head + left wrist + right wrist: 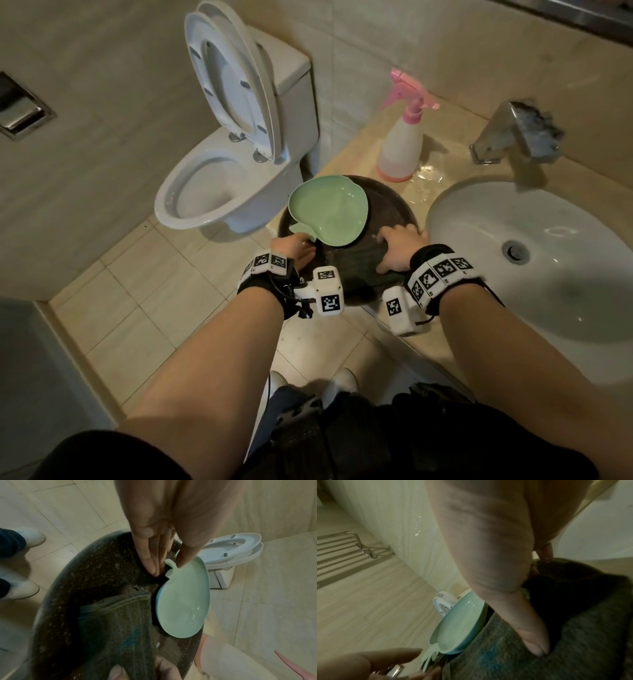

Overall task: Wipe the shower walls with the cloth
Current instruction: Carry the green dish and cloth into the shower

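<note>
Both hands are in a dark pan on the table.
The right hand [399, 248] lies with spread fingers on the grey cloth [116, 626] in the pan [394, 205] at the table's left edge. The left hand [294, 248], fingers straight and together, touches the green plate [330, 209].
</note>
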`<state>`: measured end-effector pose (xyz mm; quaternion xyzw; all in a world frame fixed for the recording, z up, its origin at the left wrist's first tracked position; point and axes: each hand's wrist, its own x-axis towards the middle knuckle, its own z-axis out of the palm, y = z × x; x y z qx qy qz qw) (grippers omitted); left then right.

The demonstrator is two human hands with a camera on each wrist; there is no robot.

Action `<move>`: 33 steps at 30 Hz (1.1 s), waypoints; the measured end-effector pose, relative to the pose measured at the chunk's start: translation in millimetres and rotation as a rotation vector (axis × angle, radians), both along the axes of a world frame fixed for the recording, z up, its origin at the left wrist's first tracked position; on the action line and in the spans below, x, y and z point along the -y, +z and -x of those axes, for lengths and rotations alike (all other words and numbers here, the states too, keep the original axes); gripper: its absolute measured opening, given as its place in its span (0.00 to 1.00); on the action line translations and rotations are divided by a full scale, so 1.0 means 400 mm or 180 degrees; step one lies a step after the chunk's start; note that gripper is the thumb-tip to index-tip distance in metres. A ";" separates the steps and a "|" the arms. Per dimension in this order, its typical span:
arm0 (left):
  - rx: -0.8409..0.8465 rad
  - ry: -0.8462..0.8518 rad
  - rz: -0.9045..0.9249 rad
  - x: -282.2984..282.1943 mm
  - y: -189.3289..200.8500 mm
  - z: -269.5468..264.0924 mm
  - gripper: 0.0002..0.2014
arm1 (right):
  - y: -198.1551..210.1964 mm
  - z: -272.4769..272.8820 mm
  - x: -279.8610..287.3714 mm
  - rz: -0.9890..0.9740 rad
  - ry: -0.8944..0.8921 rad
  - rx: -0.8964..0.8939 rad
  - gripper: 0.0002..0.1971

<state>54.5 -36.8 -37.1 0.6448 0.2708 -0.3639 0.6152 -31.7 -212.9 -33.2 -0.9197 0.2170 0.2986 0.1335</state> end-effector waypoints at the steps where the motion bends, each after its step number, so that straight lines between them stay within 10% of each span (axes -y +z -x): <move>1: -0.0079 0.0021 0.0049 0.002 0.000 -0.003 0.06 | 0.001 -0.006 0.001 0.0047 0.0008 -0.0050 0.34; 6: -0.0119 0.0012 -0.0004 0.019 -0.011 -0.015 0.08 | 0.009 -0.015 0.007 0.0033 0.0055 -0.0121 0.29; 12: -0.0066 0.0003 -0.0122 0.036 -0.034 -0.026 0.10 | 0.021 -0.002 0.013 -0.1373 -0.0624 0.0461 0.13; 33: 0.0322 0.0323 0.0443 0.017 -0.028 -0.031 0.05 | 0.047 0.008 0.063 -0.2622 -0.3711 0.2400 0.20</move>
